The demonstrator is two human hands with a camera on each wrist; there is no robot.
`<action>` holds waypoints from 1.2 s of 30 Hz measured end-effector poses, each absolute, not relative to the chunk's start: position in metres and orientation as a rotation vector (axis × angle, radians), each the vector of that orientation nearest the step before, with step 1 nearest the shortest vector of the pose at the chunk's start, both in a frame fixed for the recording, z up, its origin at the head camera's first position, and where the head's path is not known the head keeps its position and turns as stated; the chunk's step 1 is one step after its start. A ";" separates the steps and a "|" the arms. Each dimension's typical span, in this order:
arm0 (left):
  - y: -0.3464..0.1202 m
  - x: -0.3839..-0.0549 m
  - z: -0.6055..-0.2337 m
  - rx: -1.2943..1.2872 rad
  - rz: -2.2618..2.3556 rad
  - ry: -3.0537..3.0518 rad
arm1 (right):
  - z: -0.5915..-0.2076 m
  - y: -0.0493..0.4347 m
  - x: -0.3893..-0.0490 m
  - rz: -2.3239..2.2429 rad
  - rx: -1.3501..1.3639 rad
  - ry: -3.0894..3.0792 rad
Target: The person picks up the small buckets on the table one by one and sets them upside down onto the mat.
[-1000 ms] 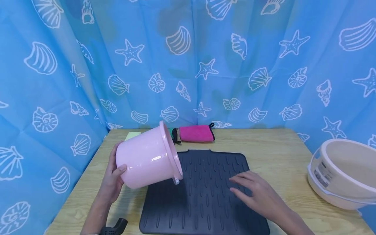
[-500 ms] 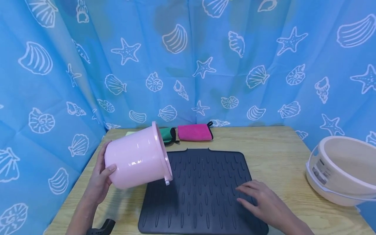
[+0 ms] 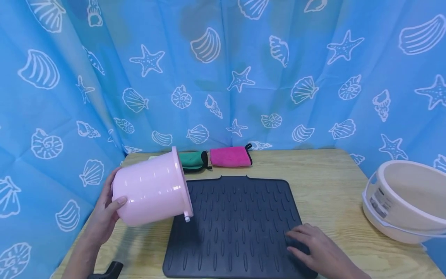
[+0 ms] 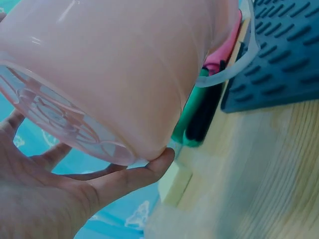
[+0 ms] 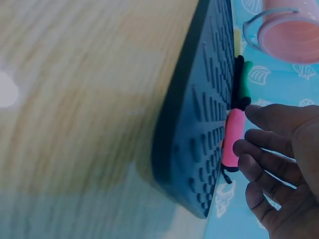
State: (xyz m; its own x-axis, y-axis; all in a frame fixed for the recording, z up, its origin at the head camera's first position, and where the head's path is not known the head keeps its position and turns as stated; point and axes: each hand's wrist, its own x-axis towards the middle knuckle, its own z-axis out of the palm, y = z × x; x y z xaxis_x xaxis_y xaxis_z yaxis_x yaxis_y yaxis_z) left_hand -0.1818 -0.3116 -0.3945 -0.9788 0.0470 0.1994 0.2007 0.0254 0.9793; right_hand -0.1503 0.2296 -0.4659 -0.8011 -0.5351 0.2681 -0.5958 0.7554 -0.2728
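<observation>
Head cam: I see a glossy pale-pink plastic bucket (image 3: 151,190) tipped on its side & held up off the pale wood-grain table (image 3: 324,174), mouth facing R, rim overlapping the L part of a black ribbed rectangular mat (image 3: 240,224). L hand (image 3: 106,211) grips it round the base, thumb on the near wall, other fingers round the far side & underneath. On L wrist cam I get its ringed underside, plus a whitish curved handle (image 4: 239,69) hanging from the rim. R hand (image 3: 322,250) is over the mat's R edge, fingers apart & loosely bent; can't tell from head cam if it touches. Behind the mat: a folded green cloth w/ black trim (image 3: 192,159) next to a bright-pink folded cloth (image 3: 230,156). Far R, a cream plastic bucket (image 3: 397,211) w/ a label stands upright. Backdrop: blue seashell-print curtain (image 3: 271,89).
</observation>
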 end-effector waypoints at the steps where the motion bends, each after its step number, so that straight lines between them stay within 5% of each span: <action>1: -0.313 -0.182 -0.394 -0.264 -2.091 -2.173 | -0.467 0.230 -0.150 0.508 0.896 -2.787; 36: -0.350 -0.196 -0.363 -0.194 -1.764 -2.547 | -0.502 0.244 -0.146 0.450 0.983 -2.763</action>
State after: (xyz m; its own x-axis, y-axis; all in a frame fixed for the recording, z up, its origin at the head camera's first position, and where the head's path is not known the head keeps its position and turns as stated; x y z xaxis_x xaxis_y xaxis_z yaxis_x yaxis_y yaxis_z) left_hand -0.1963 -0.3503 -0.3626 -0.9915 0.0813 0.1013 0.1235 0.3467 0.9298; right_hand -0.1465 0.2445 -0.5022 -0.7671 -0.5858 0.2616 -0.6386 0.7366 -0.2227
